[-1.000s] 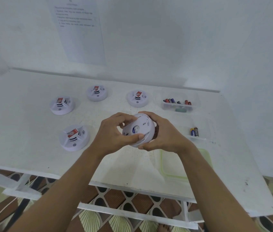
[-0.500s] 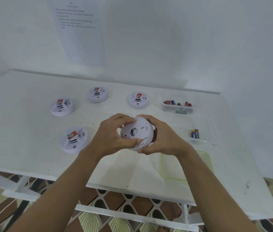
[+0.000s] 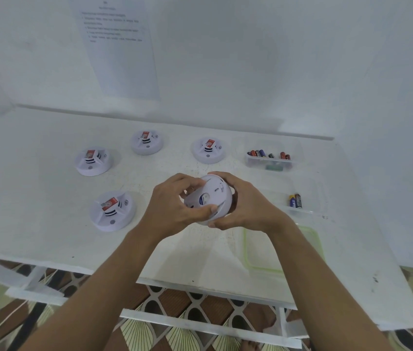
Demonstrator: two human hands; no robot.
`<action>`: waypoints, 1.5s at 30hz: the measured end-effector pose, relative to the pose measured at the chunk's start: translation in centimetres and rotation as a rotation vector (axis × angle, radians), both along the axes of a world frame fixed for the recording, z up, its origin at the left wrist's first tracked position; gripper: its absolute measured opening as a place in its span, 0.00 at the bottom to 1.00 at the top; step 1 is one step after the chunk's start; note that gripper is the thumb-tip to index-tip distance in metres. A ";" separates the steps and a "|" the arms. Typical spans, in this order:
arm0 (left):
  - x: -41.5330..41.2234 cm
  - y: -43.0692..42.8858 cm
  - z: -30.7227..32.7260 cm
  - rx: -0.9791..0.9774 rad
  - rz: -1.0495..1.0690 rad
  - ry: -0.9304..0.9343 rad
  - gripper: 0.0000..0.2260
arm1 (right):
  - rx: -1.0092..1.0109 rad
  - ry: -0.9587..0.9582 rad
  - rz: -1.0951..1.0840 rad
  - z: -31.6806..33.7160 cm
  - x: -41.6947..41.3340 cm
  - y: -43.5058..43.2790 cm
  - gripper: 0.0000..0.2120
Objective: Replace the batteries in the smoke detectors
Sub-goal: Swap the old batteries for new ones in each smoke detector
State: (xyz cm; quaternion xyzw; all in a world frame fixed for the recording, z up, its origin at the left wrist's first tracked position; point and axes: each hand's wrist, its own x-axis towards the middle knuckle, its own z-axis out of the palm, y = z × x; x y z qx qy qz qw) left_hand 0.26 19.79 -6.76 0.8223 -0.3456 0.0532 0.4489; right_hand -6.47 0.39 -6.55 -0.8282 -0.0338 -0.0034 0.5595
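I hold a round white smoke detector (image 3: 210, 197) above the middle of the white table (image 3: 35, 188), its back with a blue label tilted toward me. My left hand (image 3: 172, 206) grips its left side, thumb across the lower edge. My right hand (image 3: 245, 203) cups its right side and underside. Several other white detectors lie face up on the table with red-labelled batteries showing: one at front left (image 3: 113, 211), one at far left (image 3: 92, 162), one at the back (image 3: 147, 142) and one at back centre (image 3: 208, 150).
A clear tray (image 3: 270, 160) with several loose batteries stands at the back right. A second clear tray (image 3: 299, 206) to the right holds two batteries. A green-rimmed clear lid (image 3: 282, 249) lies near the front edge under my right forearm. A printed sheet (image 3: 121, 46) hangs on the wall.
The detector has turned slightly between my hands, its label face rotating; both hands stay clasped on it at the same spot above the table.
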 end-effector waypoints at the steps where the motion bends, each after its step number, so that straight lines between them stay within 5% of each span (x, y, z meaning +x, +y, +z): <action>1: 0.1 0.1 0.1 0.013 -0.014 0.006 0.29 | 0.003 0.001 0.003 0.0 0.0 0.0 0.43; 15: 0.4 -0.2 0.6 -0.049 0.014 -0.097 0.28 | 0.021 -0.006 -0.008 0.2 0.0 0.6 0.44; 25: 0.2 -0.3 0.2 -0.073 0.064 0.049 0.21 | 0.041 0.018 0.017 -0.5 0.2 0.6 0.42; 38: 1.5 0.1 2.7 0.126 -0.106 -0.093 0.30 | 0.167 0.040 0.054 -0.9 0.0 1.2 0.46; 45: 0.4 -0.6 2.2 0.065 0.008 -0.091 0.31 | 0.190 0.026 0.029 -1.2 -0.1 1.1 0.44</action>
